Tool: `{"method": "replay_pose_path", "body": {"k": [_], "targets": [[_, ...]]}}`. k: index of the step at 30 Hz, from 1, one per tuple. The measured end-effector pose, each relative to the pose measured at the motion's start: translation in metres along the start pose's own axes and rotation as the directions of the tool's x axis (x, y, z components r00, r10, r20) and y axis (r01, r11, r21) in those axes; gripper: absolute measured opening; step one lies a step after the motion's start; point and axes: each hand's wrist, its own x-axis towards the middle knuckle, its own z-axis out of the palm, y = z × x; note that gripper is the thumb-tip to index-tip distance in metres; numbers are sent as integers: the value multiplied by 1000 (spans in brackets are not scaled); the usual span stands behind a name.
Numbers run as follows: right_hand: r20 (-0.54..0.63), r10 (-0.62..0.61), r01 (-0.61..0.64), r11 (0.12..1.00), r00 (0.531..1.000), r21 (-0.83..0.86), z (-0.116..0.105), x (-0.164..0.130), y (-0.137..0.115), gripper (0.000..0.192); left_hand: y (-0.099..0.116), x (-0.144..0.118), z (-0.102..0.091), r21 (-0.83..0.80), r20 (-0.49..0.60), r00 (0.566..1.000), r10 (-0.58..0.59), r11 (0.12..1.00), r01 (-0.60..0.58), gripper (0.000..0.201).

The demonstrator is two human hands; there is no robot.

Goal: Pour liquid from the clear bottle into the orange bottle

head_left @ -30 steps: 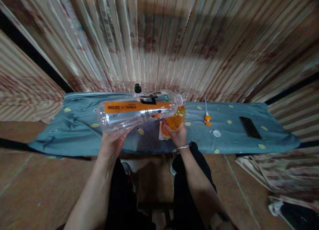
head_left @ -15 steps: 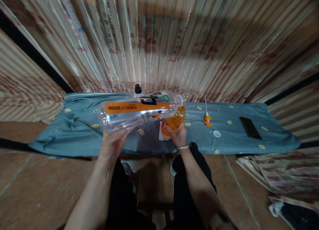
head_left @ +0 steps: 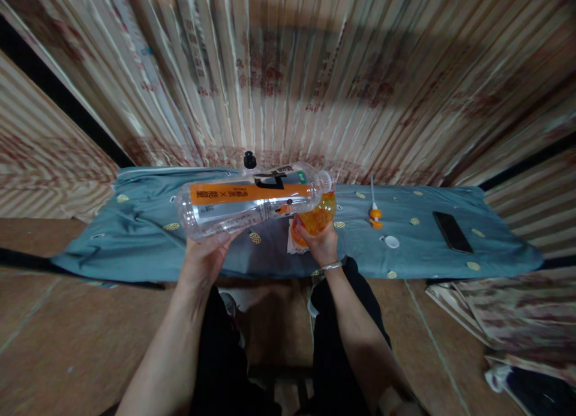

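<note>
Clear bottle (head_left: 252,203): tipped near level over blue cloth (head_left: 135,248), neck at rim of orange bottle (head_left: 315,219). Left hand (head_left: 204,263) fingers clasped under base end; right hand (head_left: 320,243) fingers wrapped round orange bottle. Probably light, thin-walled, slick; best gripped mid-body at label. Right of orange bottle: pump (head_left: 374,215), white cap (head_left: 391,242), phone (head_left: 451,231); open cloth left.

clear bottle (head_left: 252,201) barely shifted, otherwise unchanged
</note>
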Motion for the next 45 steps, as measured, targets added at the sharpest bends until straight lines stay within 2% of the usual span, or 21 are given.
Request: {"method": "replay_pose_path", "body": {"k": [6,14,20,29,33,38,45], "targets": [[-3,-9,10,999,1000,37,1,0,2,72,-1,1,-1,-17,19,1000,7,1000,-7,70],[2,-11,11,999,1000,48,0,0,1,70,-2,1,-1,-32,15,1000,9,999,-8,83],[18,27,-27,1000,999,-4,-3,-1,-6,73,-1,0,-1,-23,16,1000,5,1000,-4,72],[-4,-15,15,1000,1000,15,0,-1,-1,69,-2,1,-3,-32,8,1000,10,999,-9,78],[4,6,-6,1000,1000,-3,-1,0,-2,69,-3,1,-3,-47,17,1000,24,999,-23,73],[9,23,-23,1000,1000,-20,-1,0,-4,72,-2,1,-1,-37,3,1000,25,999,-25,76],[-49,-56,57,998,997,35,3,2,8,67,-3,0,-1,-44,-1,1000,10,999,-10,72]]}}
